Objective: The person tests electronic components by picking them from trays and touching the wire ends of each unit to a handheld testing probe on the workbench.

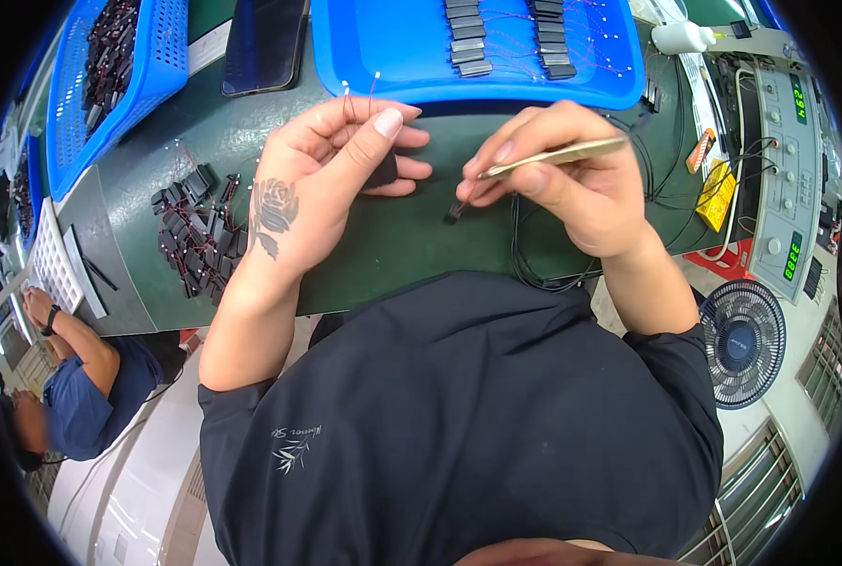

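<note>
My left hand (331, 156) is closed around a small black block (381, 173), partly hidden by the palm and fingers. Thin wires with white connector ends (377, 75) rise above its thumb and forefinger. In my right hand (572, 184) a pair of tweezers (577, 152) lies between thumb and forefinger, pointing left. Below those fingertips hangs a small black piece (453, 213) on a short reddish wire; whether fingers or tweezers grip it I cannot tell. Left of my left wrist lies a loose pile of black wired blocks (199, 231) on the green mat (412, 241).
A blue tray (383, 90) at the back holds rows of wired blocks. A blue basket (119, 132) and a phone (264, 42) stand back left. At right are black cables (525, 259), a meter box (781, 179) and a fan (742, 341). Another person (91, 387) sits at left.
</note>
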Demonstrator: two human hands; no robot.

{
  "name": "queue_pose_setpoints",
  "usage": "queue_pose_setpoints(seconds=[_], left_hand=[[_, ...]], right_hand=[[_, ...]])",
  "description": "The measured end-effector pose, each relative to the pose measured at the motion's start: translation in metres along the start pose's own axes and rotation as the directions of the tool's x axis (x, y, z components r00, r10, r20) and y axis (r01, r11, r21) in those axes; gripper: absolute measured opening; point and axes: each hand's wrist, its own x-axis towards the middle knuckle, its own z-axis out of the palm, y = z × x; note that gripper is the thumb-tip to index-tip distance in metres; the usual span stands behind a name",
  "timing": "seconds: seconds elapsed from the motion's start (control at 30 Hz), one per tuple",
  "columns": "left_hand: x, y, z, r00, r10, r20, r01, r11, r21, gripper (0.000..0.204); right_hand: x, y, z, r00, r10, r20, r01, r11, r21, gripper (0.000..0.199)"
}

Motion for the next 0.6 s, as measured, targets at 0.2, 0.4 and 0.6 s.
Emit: queue_pose_setpoints(seconds=[0.2, 0.4, 0.6], left_hand=[[-0.003, -0.001, -0.002, 0.997, 0.052, 0.065, -0.044, 0.992, -0.115, 0.029], [-0.006, -0.005, -0.001, 0.987, 0.046, 0.154, -0.024, 0.990, -0.142, 0.028], [-0.010, -0.013, 0.012, 0.987, -0.010, 0.163, 0.022, 0.997, -0.075, 0.026]], right_hand=[[0.000, -0.003, 0.001, 0.979, 0.203, -0.008, -0.199, 0.953, -0.230, 0.013], [0.003, -0.001, -0.007, 0.997, -0.036, 0.071, 0.076, 0.716, -0.694, 0.015], [0.005, 0.009, -0.001, 0.973, -0.212, -0.087, 0.137, 0.843, -0.521, 0.017]])
